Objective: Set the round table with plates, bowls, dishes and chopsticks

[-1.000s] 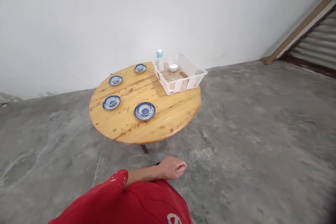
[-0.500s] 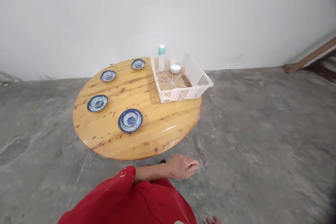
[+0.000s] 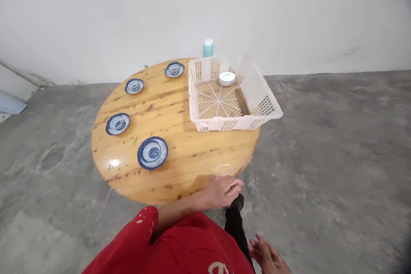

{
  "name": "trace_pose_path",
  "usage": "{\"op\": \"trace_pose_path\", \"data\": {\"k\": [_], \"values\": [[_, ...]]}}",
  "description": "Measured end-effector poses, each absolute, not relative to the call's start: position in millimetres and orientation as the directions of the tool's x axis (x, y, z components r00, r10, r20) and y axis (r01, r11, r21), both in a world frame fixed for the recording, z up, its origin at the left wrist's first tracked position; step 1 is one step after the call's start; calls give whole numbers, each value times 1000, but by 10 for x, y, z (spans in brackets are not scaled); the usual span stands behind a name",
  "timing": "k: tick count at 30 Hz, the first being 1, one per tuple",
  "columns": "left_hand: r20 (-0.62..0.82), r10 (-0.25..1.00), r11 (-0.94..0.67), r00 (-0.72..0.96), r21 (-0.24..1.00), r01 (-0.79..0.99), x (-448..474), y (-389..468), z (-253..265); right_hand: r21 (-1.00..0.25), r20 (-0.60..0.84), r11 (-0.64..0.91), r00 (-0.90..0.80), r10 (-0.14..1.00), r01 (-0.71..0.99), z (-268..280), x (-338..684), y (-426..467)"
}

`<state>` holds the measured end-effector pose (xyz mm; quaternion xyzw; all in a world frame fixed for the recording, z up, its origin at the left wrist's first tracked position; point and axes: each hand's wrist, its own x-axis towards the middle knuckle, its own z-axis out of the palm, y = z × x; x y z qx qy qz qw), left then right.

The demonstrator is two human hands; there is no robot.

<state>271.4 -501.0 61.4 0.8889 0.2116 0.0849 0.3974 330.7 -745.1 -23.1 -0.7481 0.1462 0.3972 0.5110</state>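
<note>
My left hand is at the near edge of the wooden table, its fingers curled in; I cannot tell whether it touches the wood or whether anything is tucked in the palm. My right hand is lower and to the right, clear of the table, its fingers loosely parted, with nothing visible in them. Nearest on the tabletop, left of my left hand, is the near plate, blue-patterned, with a small bowl sitting in it. I judge both to be glazed ceramic: light, stiff, rather slippery and easily chipped. The plate would want my thumb on its rim and fingers beneath; the bowl, a light pinch at its lip, since it could slide on the plate if tilted. Three more plate-and-bowl pairs curve around the left and far sides. On the right stands the white basket, probably stiff, light plastic, best taken by opposite rims. Inside it, the small white dishes lie towards the far side, breakable by their look, and slim brown sticks lie along the right; those look light and apt to roll, so I would grip them mid-length.
</note>
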Motion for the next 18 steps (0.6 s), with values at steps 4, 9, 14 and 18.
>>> {"op": "trace_pose_path", "data": {"k": [4, 9, 14, 18], "values": [[59, 635, -551, 770, 734, 398, 2970, -4828, 690, -681, -710, -467, 664, 234, -564, -242, 4084, -7186], [198, 825, -477, 530, 747, 463, 3263, -4614, 901, -703, -697, -523, 616, 367, -483, -258, 5065, -6911], [298, 881, -458, 368, 732, 505, 3609, -4410, 1309, -713, -686, -575, 572, 451, -401, -286, 5923, -6762], [274, 873, -468, 404, 708, 529, 3855, -4149, 1558, -725, -668, -593, 567, 482, -350, -338, 6381, -6651]]}}
